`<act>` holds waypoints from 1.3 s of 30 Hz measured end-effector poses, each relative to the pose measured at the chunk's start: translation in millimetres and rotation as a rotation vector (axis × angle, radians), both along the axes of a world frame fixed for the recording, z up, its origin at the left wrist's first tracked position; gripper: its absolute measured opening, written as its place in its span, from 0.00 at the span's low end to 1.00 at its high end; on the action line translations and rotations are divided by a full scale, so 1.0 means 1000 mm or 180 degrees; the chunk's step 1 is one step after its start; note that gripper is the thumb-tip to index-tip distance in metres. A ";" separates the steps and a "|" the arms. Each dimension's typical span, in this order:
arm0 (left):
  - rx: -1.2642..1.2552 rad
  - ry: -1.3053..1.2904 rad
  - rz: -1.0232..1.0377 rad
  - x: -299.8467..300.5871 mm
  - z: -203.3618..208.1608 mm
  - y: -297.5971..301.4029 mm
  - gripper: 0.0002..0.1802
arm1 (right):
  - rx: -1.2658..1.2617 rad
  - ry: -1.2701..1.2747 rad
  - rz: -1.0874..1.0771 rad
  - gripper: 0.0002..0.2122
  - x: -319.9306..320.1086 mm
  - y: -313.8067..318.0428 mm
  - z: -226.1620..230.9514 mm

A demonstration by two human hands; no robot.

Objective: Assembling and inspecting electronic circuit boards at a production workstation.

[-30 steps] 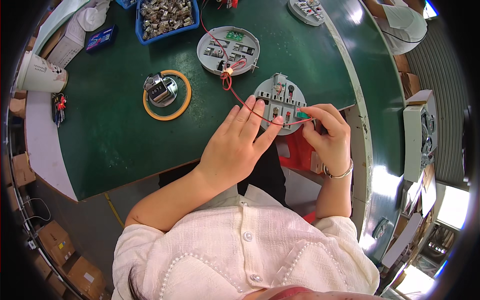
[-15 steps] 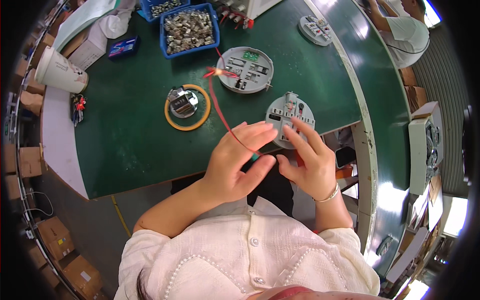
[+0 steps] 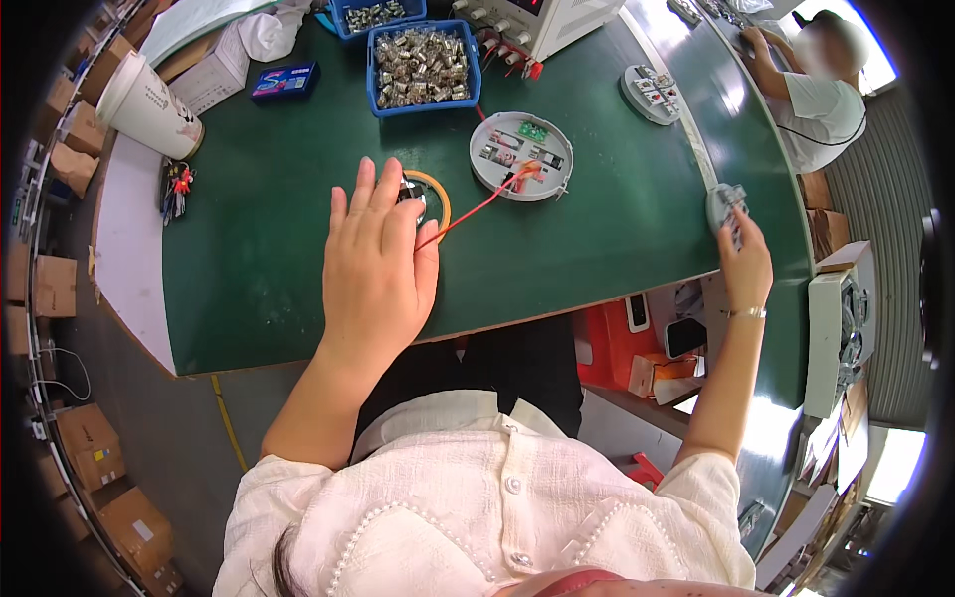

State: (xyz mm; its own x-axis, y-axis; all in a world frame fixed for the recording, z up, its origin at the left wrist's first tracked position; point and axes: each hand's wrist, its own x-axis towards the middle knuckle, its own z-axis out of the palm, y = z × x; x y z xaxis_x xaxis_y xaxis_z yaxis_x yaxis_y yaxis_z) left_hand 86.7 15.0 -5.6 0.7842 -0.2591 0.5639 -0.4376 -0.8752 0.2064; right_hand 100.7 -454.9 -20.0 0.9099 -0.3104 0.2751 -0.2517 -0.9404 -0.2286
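Paper cup (image 3: 149,104): white, dark lettering down its side, tilted away from us
Blue box (image 3: 286,82): pale printed lettering on top, small flat carton
White instrument (image 3: 567,30): red display digits cut off at the top of our view
Left hand (image 3: 373,264): palm down, fingers long and slightly spread, thumb near the index; we see it over the chrome counter (image 3: 410,194), partly hiding it; contact unclear
Red wire (image 3: 468,221): runs from the grey round case (image 3: 517,194) to the left thumb; we cannot tell if it is gripped
Right hand (image 3: 746,267): arm stretched out, fingers narrow, holding the near side of the round grey assembly (image 3: 722,204)
Assembly position: tilted, at the right by the pale strip (image 3: 699,144)
Orange ring (image 3: 445,199): around the counter
Tabletop (image 3: 279,308): green; we see the case at centre, a second grey disc (image 3: 652,95) farther back
Blue bin (image 3: 423,109): full of small metal parts (image 3: 423,65), just behind the case
Below the edge: dark phone (image 3: 684,338)
Room: co-worker (image 3: 821,109) in white at upper right, cardboard boxes (image 3: 90,443) at left, yellow line (image 3: 229,423) on the floor
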 end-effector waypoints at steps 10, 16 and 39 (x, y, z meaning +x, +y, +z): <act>-0.0536 -0.0314 -0.0155 0.009 -0.013 0.001 0.09 | 0.0921 -0.0405 0.1472 0.23 0.018 0.121 0.018; -0.1312 -0.0334 -0.0486 0.008 -0.009 0.007 0.07 | 0.0275 -0.0482 0.2070 0.20 0.039 0.184 0.006; -0.4297 0.1835 -0.1478 0.004 -0.003 0.018 0.20 | 0.0108 -0.0558 0.1998 0.16 -0.034 0.199 0.011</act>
